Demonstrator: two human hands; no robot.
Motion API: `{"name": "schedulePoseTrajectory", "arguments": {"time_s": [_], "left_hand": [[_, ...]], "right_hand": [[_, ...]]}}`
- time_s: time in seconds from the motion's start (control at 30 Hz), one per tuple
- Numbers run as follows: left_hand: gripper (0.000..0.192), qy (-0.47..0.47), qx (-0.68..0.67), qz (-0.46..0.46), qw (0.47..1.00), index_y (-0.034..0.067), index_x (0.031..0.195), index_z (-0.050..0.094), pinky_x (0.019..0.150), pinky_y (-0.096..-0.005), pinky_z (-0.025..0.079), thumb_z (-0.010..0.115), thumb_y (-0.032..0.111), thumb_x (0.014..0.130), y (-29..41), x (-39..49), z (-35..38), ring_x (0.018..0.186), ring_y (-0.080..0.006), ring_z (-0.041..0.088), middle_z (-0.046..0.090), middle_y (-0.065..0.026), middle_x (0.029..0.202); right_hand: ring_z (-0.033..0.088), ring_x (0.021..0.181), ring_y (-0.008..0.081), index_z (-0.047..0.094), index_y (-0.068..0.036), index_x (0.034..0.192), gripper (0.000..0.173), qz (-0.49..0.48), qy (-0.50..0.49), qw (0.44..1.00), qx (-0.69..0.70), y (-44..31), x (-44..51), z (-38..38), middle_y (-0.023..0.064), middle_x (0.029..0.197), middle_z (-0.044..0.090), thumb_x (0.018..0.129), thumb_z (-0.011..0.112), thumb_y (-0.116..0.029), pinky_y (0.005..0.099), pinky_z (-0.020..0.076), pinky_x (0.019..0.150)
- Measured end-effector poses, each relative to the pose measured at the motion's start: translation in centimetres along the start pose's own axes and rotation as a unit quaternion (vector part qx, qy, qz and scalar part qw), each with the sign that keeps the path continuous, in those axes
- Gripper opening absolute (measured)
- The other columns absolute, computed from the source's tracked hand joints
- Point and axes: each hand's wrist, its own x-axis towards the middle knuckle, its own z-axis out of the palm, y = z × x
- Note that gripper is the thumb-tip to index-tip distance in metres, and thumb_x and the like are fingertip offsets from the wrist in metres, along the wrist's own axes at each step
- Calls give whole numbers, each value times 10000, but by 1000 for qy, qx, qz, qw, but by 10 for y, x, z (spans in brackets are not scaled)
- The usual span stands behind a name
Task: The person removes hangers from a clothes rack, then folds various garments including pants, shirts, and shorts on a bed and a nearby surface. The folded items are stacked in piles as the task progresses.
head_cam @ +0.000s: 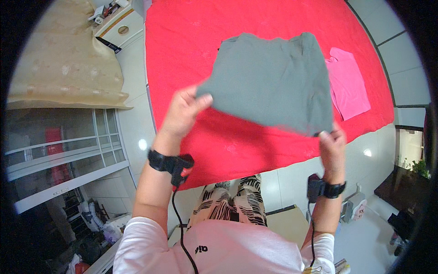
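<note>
A grey-green cloth garment [270, 78] is stretched between my two hands above a red bedcover [232, 150]. My left hand [186, 109] pinches its near left corner between thumb and fingers. At the near right corner, my right hand [332, 147] grips the hem. The far part of the garment reaches toward the middle of the bed, where its edge looks uneven; whether it rests on the cover I cannot tell. A folded pink garment [349, 85] lies on the bedcover just right of the grey-green one, partly hidden behind it.
Black straps with cables circle both wrists. Left of the bed stand a white cabinet [119, 30] with small items on top and a beige curtain [68, 68]. A white-framed glass door [68, 150] is lower left. A grey step stool [354, 207] stands at the lower right.
</note>
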Motion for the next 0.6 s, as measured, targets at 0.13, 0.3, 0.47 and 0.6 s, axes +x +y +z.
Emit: {"name": "schedulePoseTrajectory", "arguments": {"time_s": [0.13,0.3,0.47,0.6], "left_hand": [[301,27,61,-188,980,-50,1080,607,846,-274,441,626,148,853,-115,-50,0,895,-118,564,637,-31,989],[295,124,120,-284,943,-35,1010,646,893,-294,414,672,182,811,-229,-152,0,978,-163,554,626,-79,1083],[274,141,145,-332,921,-34,848,672,796,-278,439,689,235,802,-254,-227,-7,853,-145,567,633,-43,909],[246,49,78,-489,867,-27,915,630,774,-281,466,659,204,834,-253,-233,-21,805,-124,566,605,-36,851]], "right_hand": [[562,920,115,613,0,1072,257,200,89,975,-32,115,-46,3,46,1008,640,837,630,-103,295,435,847],[561,854,111,643,-28,976,169,404,135,904,26,211,-137,-5,29,949,653,828,652,-110,272,425,811],[599,780,131,630,-48,866,131,517,137,845,12,231,-193,-10,21,812,642,816,684,-157,275,476,724],[654,682,203,591,-45,791,178,536,155,828,50,226,-192,-8,49,740,613,820,687,-191,281,549,574]]}}
